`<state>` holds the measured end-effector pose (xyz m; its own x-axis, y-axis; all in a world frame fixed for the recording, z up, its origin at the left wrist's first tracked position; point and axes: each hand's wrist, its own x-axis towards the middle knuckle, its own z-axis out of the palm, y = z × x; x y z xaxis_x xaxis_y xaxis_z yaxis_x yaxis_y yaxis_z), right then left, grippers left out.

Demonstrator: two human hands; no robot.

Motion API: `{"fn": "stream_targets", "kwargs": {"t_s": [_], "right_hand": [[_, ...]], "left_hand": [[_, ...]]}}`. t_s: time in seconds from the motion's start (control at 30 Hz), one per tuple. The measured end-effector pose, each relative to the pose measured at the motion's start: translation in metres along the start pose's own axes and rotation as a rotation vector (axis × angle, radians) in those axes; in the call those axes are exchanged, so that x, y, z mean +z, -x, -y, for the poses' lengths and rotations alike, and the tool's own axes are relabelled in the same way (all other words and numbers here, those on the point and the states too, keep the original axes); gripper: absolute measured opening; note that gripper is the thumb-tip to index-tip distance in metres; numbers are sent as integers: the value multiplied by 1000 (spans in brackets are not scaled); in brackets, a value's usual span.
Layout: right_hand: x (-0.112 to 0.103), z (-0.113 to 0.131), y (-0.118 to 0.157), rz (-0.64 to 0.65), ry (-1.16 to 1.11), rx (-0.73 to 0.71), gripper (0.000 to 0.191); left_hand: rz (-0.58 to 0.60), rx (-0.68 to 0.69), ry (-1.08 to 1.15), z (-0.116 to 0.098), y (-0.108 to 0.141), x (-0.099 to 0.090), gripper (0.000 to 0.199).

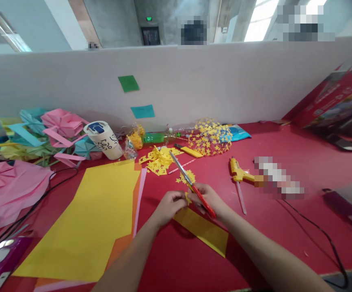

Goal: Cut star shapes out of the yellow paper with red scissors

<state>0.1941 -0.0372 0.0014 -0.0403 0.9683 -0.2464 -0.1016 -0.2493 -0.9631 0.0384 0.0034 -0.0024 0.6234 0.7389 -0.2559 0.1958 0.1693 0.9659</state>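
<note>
My right hand [208, 196] is closed around a pair of scissors [205, 201] with red handles, its blades pointing away to the upper left. My left hand [170, 207] is pinched at a small yellow paper piece [188, 198], probably a star, that also meets my right fingertips. Below both hands lies a folded-looking strip of yellow paper [208, 232]. Just beyond the blades is a little pile of cut yellow stars [191, 177]. Farther back sits a heap of yellow paper scraps [159, 159] with star-shaped holes.
Large yellow sheets [102, 211] cover the left side, beside pink and blue paper flowers [63, 125] and a white cup [104, 140]. A yellow cutter [191, 151], a bag of stars [209, 138] and a green bottle [157, 137] lie behind. A glue gun [239, 174] rests right.
</note>
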Motion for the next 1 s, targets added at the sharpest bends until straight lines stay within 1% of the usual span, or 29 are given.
{"fn": "stream_targets", "kwargs": {"t_s": [0.13,0.27,0.37,0.53,0.73,0.9,1.0], "right_hand": [[3,2,1,-51,-49,-31,31],[5,3,3,-59,-82,-63,33],[7,1,3,-63,-100,-76,32],[7,-3,3,-110,-114,-67,29],[6,3,3,-142,-88,-69,32],[3,5,6,-181,-85,-106,32],[1,4,6,-205,-86,-131,32]], "left_hand": [[-68,20,51,0,0,3,14],[-127,50,77,-1,-2,3,17],[-156,72,93,0,-2,4,22],[-165,94,104,1,0,4,23],[-197,80,110,-6,-2,5,20],[-227,68,121,-13,-7,11,22],[-217,74,136,-9,-10,14,25]]}}
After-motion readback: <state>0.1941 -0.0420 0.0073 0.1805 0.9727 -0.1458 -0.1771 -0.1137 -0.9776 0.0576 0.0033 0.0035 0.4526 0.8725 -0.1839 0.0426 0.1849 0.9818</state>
